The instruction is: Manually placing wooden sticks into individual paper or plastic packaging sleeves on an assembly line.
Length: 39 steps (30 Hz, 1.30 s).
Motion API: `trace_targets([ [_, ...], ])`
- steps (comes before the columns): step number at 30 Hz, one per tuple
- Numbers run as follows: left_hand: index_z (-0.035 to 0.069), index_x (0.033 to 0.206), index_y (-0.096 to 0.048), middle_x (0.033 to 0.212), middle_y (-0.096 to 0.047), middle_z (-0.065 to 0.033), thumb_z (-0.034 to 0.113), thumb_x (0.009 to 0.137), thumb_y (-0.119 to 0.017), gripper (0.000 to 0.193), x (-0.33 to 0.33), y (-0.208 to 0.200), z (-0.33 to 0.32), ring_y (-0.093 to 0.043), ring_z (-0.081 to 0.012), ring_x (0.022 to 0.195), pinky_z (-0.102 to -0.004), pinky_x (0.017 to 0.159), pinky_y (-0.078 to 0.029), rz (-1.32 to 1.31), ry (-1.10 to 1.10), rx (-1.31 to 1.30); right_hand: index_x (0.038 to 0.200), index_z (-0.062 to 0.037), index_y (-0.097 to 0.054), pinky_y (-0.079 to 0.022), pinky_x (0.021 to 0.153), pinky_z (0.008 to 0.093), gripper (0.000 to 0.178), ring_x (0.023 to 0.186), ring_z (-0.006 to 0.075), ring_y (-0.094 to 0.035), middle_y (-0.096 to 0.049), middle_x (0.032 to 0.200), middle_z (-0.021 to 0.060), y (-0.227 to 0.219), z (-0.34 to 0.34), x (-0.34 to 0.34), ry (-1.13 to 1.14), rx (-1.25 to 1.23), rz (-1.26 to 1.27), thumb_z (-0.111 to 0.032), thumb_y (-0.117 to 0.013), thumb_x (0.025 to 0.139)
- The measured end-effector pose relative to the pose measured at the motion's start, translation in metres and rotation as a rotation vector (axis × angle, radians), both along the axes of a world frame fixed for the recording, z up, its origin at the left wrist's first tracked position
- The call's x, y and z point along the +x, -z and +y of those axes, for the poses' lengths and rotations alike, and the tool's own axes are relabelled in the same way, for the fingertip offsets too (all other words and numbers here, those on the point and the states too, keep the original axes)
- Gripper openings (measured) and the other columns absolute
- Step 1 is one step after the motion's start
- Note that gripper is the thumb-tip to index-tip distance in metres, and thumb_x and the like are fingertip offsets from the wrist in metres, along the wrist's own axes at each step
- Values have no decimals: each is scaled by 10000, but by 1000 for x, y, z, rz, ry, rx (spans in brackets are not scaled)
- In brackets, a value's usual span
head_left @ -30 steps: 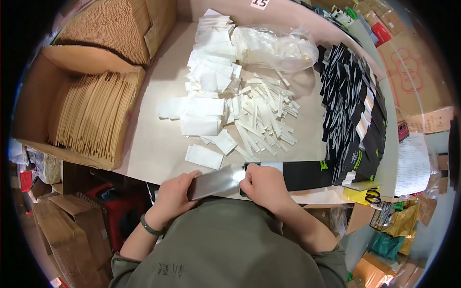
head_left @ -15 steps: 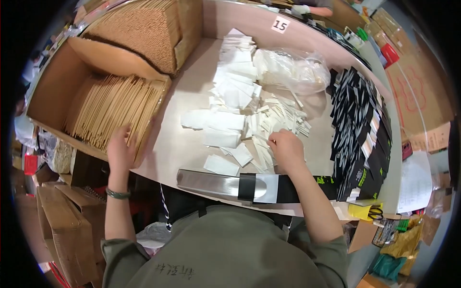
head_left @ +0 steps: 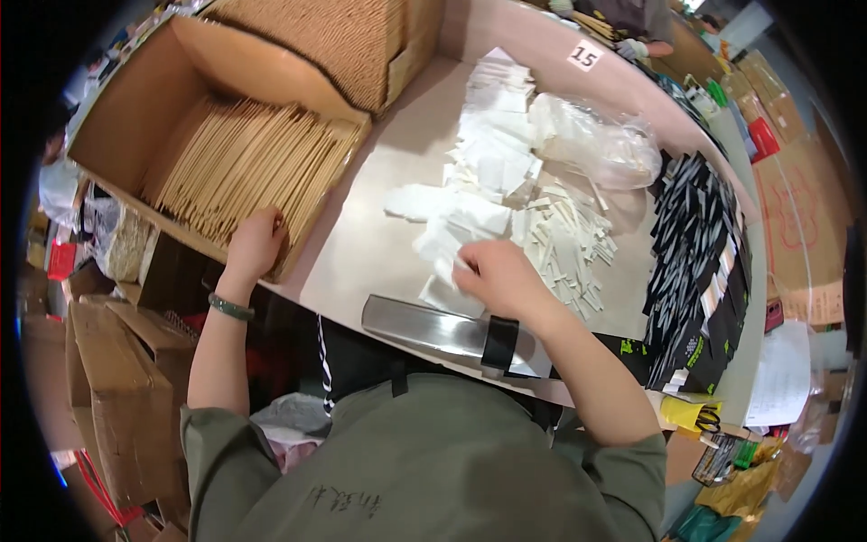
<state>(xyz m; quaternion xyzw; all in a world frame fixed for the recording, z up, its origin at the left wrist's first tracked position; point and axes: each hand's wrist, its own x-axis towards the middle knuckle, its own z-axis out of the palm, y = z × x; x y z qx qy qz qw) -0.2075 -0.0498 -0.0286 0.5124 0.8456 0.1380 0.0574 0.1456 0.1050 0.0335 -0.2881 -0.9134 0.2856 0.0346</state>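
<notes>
My left hand (head_left: 257, 242) is closed, its fingertips at the near ends of thin wooden chopsticks (head_left: 262, 163) lying in rows in an open cardboard box (head_left: 122, 104). How many it grips is hidden. Over the white folded paper napkins (head_left: 461, 210), my right hand (head_left: 498, 275) pinches a white napkin (head_left: 444, 268), partly covered by the fingers. Small white paper strips (head_left: 569, 244) lie loose beside that hand. Along the table's front edge rests a shiny metal trough (head_left: 424, 327) with a black band (head_left: 499, 343); a black printed sleeve (head_left: 628, 350) lies to its right, partly behind my forearm.
Behind the box stands another carton packed with sticks (head_left: 316, 41). A clear plastic bag (head_left: 591, 140) sits beyond the strips. Black sleeves (head_left: 691, 244) are heaped at the right, with a yellow holder (head_left: 686, 413) below. A low wall (head_left: 542, 36) borders the table; another person's gloved hand (head_left: 632, 48) shows beyond.
My left hand has closed at the chopstick ends. My right hand has moved left from the strips to the napkins. The whole view has shifted and tilted.
</notes>
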Motion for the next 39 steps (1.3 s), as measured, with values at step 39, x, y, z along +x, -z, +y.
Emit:
trace_targets([
  [39, 11, 1309, -482, 1129, -619, -157, 128, 843, -735, 543, 244, -24, 18, -661, -229, 924, -328, 828, -536, -1290, 401, 81, 940, 14, -563, -440, 1005, 462, 366, 1208, 427, -486, -512, 1282, 248, 25, -64, 89, -29, 164, 226, -121, -797, 693],
])
